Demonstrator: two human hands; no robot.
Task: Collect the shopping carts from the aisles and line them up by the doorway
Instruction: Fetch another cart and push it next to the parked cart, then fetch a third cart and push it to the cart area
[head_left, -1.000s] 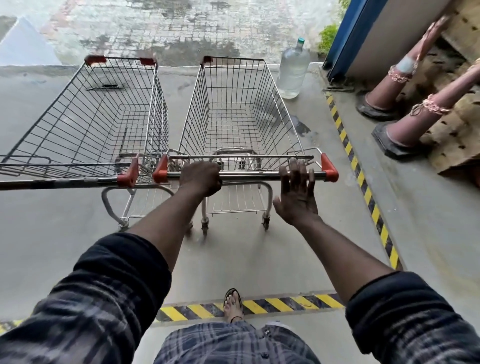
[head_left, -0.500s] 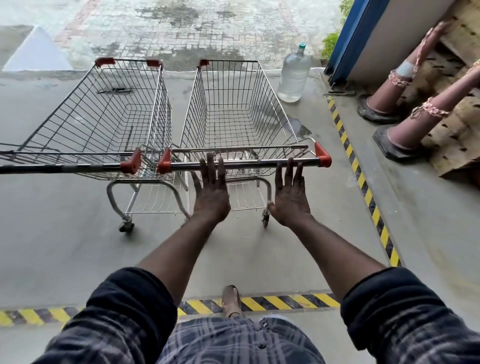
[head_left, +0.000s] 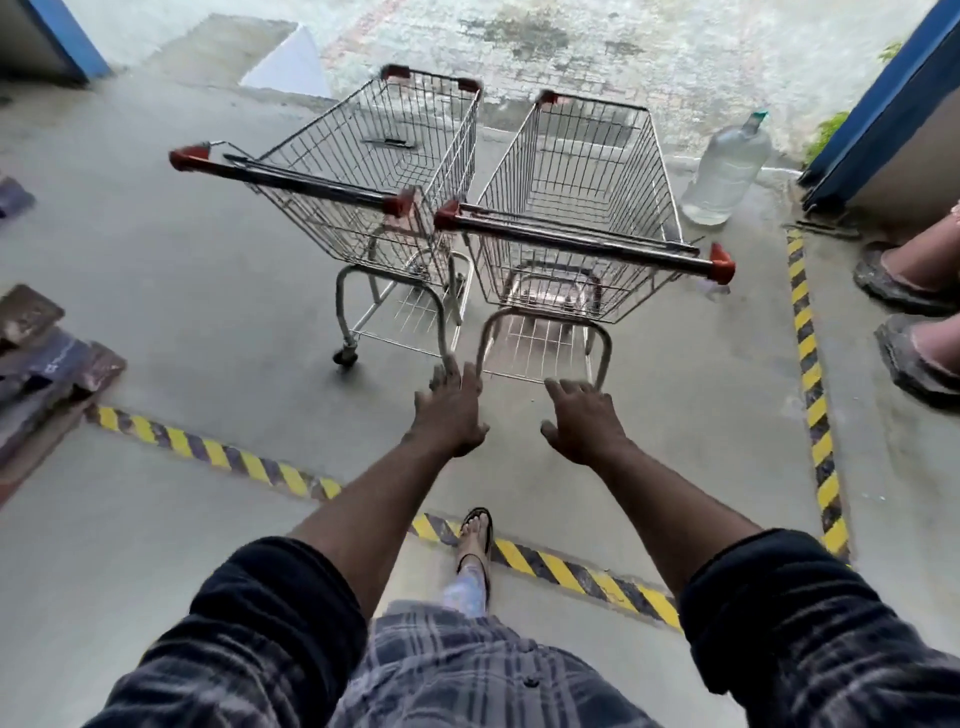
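Two empty wire shopping carts with red handle ends stand side by side on the grey concrete floor, facing the open doorway. The left cart (head_left: 384, 171) and the right cart (head_left: 576, 208) almost touch at their handles. My left hand (head_left: 449, 415) and my right hand (head_left: 584, 421) reach forward below the right cart's handle, fingers spread, holding nothing and apart from both carts.
A large clear water bottle (head_left: 727, 171) stands right of the carts by a blue door frame (head_left: 878, 104). Yellow-black floor tape (head_left: 808, 358) runs along the right and across the front. Two cone bases (head_left: 904, 280) lie at the right edge, wooden pallets (head_left: 41, 358) at the left.
My left hand let go of the right cart's handle, and both hands came off it and drew back. The carts now stand farther away, and the view has swung left.
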